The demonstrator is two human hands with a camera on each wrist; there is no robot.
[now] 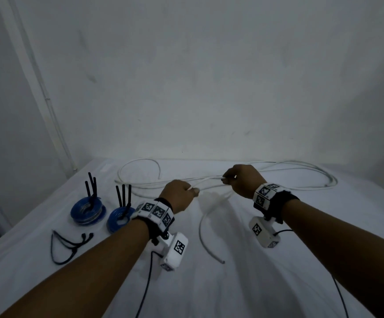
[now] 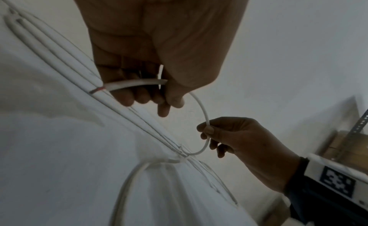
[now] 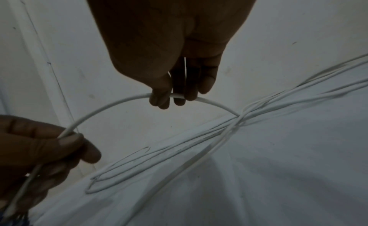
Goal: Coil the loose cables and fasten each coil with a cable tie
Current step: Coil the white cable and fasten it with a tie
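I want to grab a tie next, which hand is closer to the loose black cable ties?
Left. The left hand is just right of the black cable ties; the right hand is farther right.

Dim, bluish, grainy light fills all three views, the left hand (image 2: 159,45) and right hand (image 3: 171,45) loom as dark, soft-focus masses, faint shadows fall beneath them, and straight lines bow toward the edges.
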